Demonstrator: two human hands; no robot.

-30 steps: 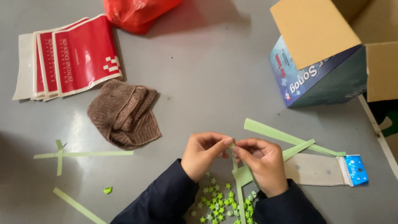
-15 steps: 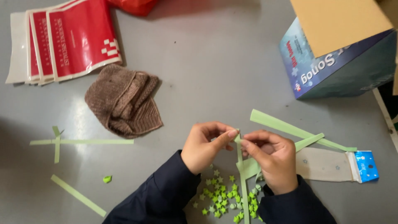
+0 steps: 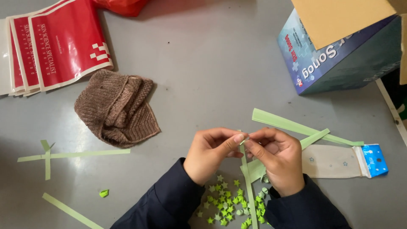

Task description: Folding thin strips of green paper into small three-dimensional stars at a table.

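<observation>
A thin green paper strip (image 3: 248, 191) is pinched at its top end between the fingertips of the left hand (image 3: 212, 154) and right hand (image 3: 275, 159), both closed on it; the strip trails down from the pinch. Below the grip lies a scatter of small green paper stars (image 3: 224, 203). Right of it rests a flat packet with a blue end (image 3: 339, 161); left, a brown knitted hat (image 3: 116, 108).

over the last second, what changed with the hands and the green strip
Little. Both hands keep pinching the green paper strip at its top end, fingertips drawn slightly closer. The pile of green stars, brown knit hat and box lie as before.
</observation>
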